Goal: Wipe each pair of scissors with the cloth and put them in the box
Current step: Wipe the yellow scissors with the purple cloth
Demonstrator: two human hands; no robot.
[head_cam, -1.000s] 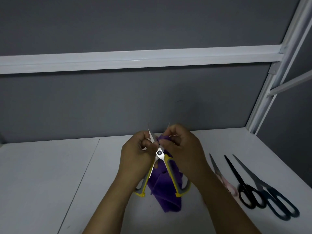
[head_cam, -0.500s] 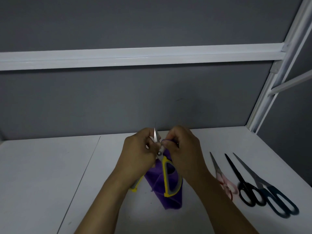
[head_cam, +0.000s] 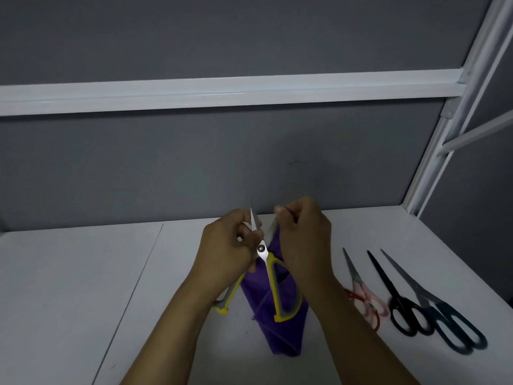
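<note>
One pair of steel-bladed, yellow-handled scissors [head_cam: 268,262] with grey-lined plastic loops is held up in front of the soft purple cloth [head_cam: 286,334]. The blades are spread in a narrow V. One handle loop lies against the cloth's hanging folds, and the other pokes out at the cloth's left edge, under the wrist.

The left hand [head_cam: 227,248], just left of the cloth's top, has its fingers curled round the scissors by the pivot, with one blade standing up past the thumb. The right hand [head_cam: 302,240], at the cloth's upper end, pinches the purple cloth over the second blade, which shows only as a blur. Half a second ago that pinch sat low, beside the pivot. It has since slid up towards the blade's tip, drawing the cloth's top higher, and the blades have parted again. The bottom of the cloth rests on the white table [head_cam: 69,287].

Right of the cloth, three more pairs lie flat, side by side, tips pointing away:
- pink-handled scissors [head_cam: 355,276] nearest the cloth
- black-handled scissors [head_cam: 385,279] next
- dark-blue-handled scissors [head_cam: 435,304] farthest out

None of the three has shifted. Left of the cloth a thin seam [head_cam: 135,287] crosses the tabletop. Behind the cloth rises a grey wall [head_cam: 194,168] crossed by a white rail [head_cam: 222,91].
</note>
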